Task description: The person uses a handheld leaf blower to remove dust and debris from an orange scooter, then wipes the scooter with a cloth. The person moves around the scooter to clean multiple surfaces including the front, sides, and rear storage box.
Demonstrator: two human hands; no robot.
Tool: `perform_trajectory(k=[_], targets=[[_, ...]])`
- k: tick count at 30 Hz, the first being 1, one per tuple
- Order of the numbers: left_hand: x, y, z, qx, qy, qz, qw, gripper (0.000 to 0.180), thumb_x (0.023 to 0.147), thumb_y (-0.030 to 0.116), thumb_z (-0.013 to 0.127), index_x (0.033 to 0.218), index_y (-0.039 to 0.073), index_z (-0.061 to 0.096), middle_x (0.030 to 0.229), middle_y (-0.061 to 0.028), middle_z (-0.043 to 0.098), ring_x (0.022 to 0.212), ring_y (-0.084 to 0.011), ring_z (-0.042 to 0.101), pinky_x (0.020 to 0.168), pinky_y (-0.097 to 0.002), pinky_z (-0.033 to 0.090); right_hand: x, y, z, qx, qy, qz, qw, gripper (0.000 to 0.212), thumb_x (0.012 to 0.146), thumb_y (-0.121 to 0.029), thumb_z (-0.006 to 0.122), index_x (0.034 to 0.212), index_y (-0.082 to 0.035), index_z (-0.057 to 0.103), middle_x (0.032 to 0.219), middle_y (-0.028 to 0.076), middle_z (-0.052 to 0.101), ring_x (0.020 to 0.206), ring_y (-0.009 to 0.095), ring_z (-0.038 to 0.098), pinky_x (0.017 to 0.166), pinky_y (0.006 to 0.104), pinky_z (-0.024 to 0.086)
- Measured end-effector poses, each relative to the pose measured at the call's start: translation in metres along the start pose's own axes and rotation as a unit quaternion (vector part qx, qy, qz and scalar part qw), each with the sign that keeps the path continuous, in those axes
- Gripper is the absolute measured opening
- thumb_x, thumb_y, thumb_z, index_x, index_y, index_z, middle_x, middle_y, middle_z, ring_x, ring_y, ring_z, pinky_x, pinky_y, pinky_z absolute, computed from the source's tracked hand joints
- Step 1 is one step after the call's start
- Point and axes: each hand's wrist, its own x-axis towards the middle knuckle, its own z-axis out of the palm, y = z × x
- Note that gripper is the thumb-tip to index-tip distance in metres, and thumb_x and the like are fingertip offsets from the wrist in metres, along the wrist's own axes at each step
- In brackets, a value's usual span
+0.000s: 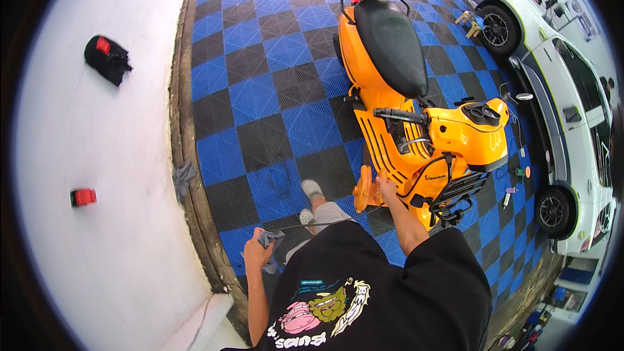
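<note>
My right hand is closed around an orange hand-held tool, low beside the scooter's footboard; its exact kind is hard to make out. My left hand grips a grey cloth near my left hip. A thin black cord or hose runs from that hand across my front towards the right. Just ahead and to the right stands a yellow-orange scooter with a black seat and a black front rack.
A white wall with a wooden edge lies along the left, with another grey cloth on that edge. A white vehicle stands to the right. Small items and cords lie on the blue-and-black tiled floor.
</note>
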Motion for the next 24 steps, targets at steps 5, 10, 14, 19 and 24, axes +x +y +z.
perform_trajectory(k=[5,10,14,19,24], targets=[[0.095,0.014,-0.040,-0.025,-0.001,0.045,0.999,0.040,0.085,0.025,0.083,0.115,0.011,0.060,0.092,-0.0212,0.075,0.094,-0.0473,0.072,0.077,-0.0533,0.056,-0.008,-0.043,0.053,-0.022,0.057,-0.088,0.994,0.029,0.097,-0.027,0.074,0.096,0.001,0.069,0.064,0.008,0.063,0.045,0.020,0.060,0.045,0.0367,0.049],[0.221,0.051,-0.102,0.001,-0.020,0.093,0.995,0.038,0.085,0.021,0.084,0.114,0.010,0.061,0.091,-0.0212,0.074,0.093,-0.0466,0.072,0.078,-0.0505,0.056,0.013,-0.094,0.088,0.020,0.148,-0.103,0.983,0.030,0.098,-0.031,0.074,0.093,-0.002,0.067,0.064,0.006,0.061,0.041,0.018,0.057,0.040,0.0362,0.045],[0.309,0.098,-0.129,0.029,-0.023,0.139,0.990,0.036,0.086,0.019,0.083,0.113,0.009,0.061,0.091,-0.0211,0.074,0.092,-0.0464,0.072,0.077,-0.0485,0.056,0.030,-0.120,0.098,0.101,0.128,-0.018,0.986,0.025,0.098,-0.028,0.075,0.099,-0.004,0.067,0.064,0.005,0.061,0.041,0.017,0.056,0.039,0.0357,0.045],[0.404,0.155,-0.165,-0.014,-0.001,0.191,0.982,0.034,0.085,0.016,0.084,0.108,0.007,0.060,0.083,-0.0177,0.068,0.082,-0.0421,0.070,0.076,-0.0433,0.055,0.016,-0.162,0.145,0.109,0.171,-0.046,0.978,0.024,0.098,-0.027,0.075,0.102,-0.005,0.068,0.063,0.004,0.061,0.041,0.016,0.055,0.039,0.0355,0.044],[0.502,0.222,-0.196,-0.019,-0.005,0.281,0.960,0.031,0.086,0.014,0.082,0.105,0.005,0.058,0.083,-0.0164,0.062,0.075,-0.0406,0.062,0.074,-0.0428,0.053,-0.026,-0.233,0.203,0.122,0.269,-0.082,0.952,0.042,0.101,-0.030,0.070,0.128,0.000,0.063,0.093,0.014,0.068,0.081,0.030,0.065,0.074,0.0395,0.051]])
